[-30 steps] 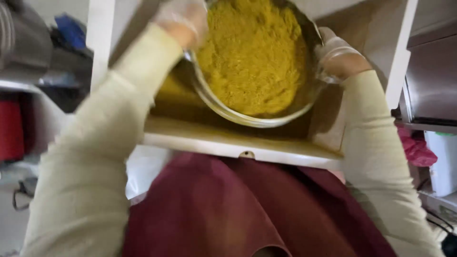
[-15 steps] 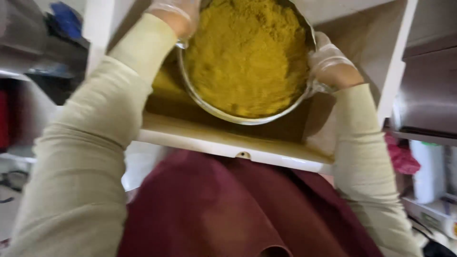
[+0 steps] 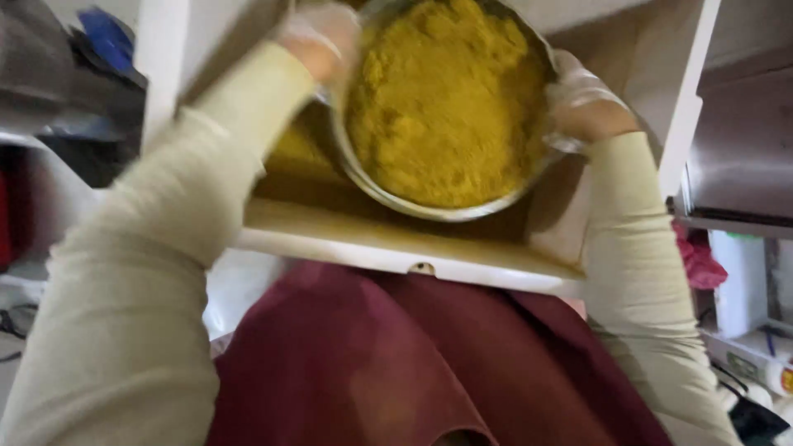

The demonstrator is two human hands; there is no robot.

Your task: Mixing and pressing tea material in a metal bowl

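At the far left, dark clutter with a blue object (image 3: 107, 37) sits blurred beside a white upright post (image 3: 161, 66). The left hand (image 3: 318, 37), in a thin clear glove and a pale green sleeve (image 3: 165, 248), has its grip pressed onto the left rim of a metal bowl (image 3: 413, 202). The bowl is held tilted toward the camera above a shallow white-edged tray (image 3: 396, 248) with a brownish floor. It is heaped with a coarse yellow powder (image 3: 446, 99). The right hand (image 3: 582, 103), also gloved, clasps the bowl's right rim, fingers curled around it. Near the camera, a dark red apron (image 3: 396, 372) fills the lower middle. To the right stand a grey metal cabinet (image 3: 743, 140) and a pink cloth (image 3: 698, 260).
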